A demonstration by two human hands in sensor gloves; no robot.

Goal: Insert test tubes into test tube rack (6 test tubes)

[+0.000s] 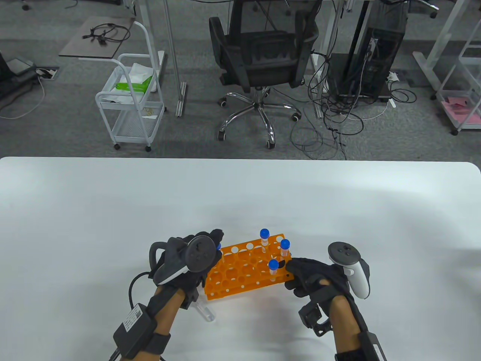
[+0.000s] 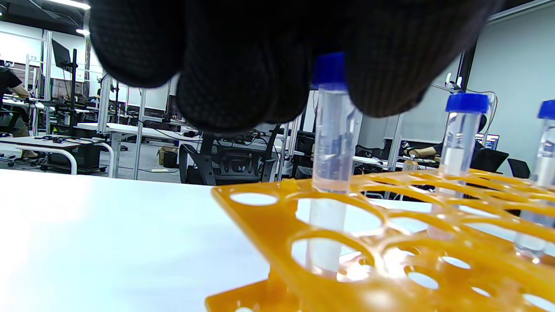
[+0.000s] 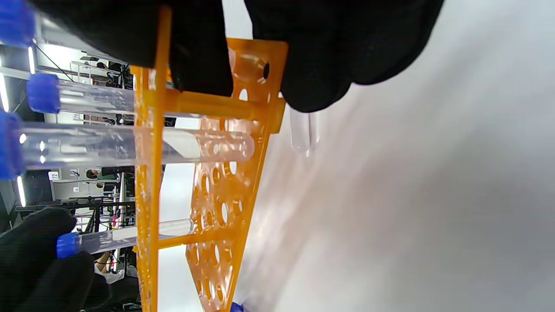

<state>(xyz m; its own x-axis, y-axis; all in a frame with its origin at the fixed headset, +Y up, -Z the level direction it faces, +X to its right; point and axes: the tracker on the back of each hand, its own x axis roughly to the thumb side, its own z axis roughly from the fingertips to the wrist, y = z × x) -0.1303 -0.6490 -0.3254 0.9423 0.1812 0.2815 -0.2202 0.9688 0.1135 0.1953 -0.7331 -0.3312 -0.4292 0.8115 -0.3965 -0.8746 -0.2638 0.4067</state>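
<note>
Under the left hand [image 2: 269, 56], the grip is clenched round the blue cap of a test tube [image 2: 330, 143] whose lower end already stands through a hole at the near corner of the orange rack [image 2: 390, 242]; the fingertips [image 2: 225, 99] bunch over the cap, so the tube looks about half seated. Away from that grip, across the rack, the right hand [image 1: 313, 276] grasps the rack's far end, fingers wrapped over its edge, steadying it on the white worktop [image 1: 240, 195]. Beside the right-hand grip three capped tubes stand upright in the rack: one nearest the fingers [image 1: 273, 269], one just beyond [image 1: 285, 248], and one farther off [image 1: 265, 237]. Behind the left wrist, a bare clear tube [image 1: 204, 313] lies on the worktop, apart from the rack; its cap end is hidden.

My reading is that the fourth tube is being put in. That leaves two to go, though only one loose tube shows. The next move calls for pressing this tube straight down until it seats, letting go, then reaching back for the lying tube while the right hand braces the rack.

No brand, label or writing can be read on the tubes or rack.
</note>
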